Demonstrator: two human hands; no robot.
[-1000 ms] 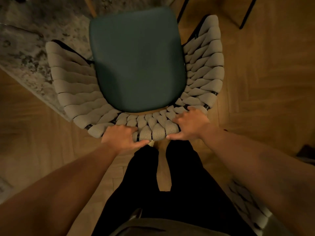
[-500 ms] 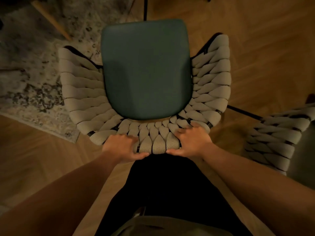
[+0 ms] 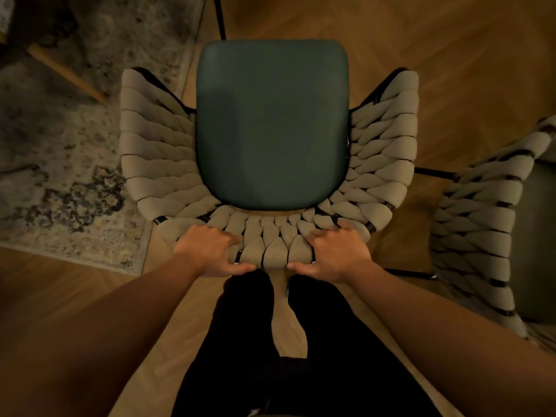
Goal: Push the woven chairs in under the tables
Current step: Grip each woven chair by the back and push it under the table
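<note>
The woven chair (image 3: 156, 164) stands on the wooden herringbone floor (image 3: 451, 55), just in front of the person. Its front points away from them and its curved back is nearest. Thick beige braided straps wrap a dark frame around a smooth, rounded green seat pad (image 3: 270, 124). The left hand (image 3: 210, 251) and the right hand (image 3: 337, 254) grip the top of the back, fingers (image 3: 231, 236) curled over it. A second woven chair (image 3: 475, 221) stands to the right, and a mottled rug (image 3: 60, 176) lies to the left.

Beige woven chair (image 3: 168, 164) with green seat stands upright beside second woven chair (image 3: 478, 224).
</note>
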